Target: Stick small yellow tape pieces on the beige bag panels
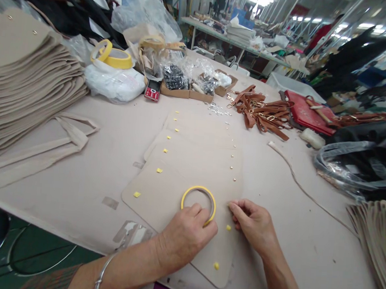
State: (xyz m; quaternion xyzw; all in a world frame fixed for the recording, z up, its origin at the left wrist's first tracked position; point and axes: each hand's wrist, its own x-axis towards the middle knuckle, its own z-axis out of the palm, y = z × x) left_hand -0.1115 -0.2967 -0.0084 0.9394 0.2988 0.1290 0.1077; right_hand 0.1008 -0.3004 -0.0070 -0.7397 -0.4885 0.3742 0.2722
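Note:
Overlapping beige panels [191, 162] lie on the table, with small yellow tape pieces [137, 194] along their left side and small metal studs [234, 180] along the right. My left hand [190, 232], with a bracelet at the wrist, is closed round the lower edge of a yellow tape roll [199, 189] over the front panel. To its right, my right hand [252, 221] has thumb and index finger pressed together at the panel's right edge. Whatever is between those fingertips is too small to make out. Two more yellow bits [216, 266] sit on the panel near the hands.
Stacked beige pieces [35, 76] stand at the left, beige straps [57, 146] beside them. Behind are yellow rolls [119, 59], a red calculator [152, 90] and bagged hardware [176, 76]. Brown straps [264, 112], a red case [309, 112] and a cord [304, 189] lie right.

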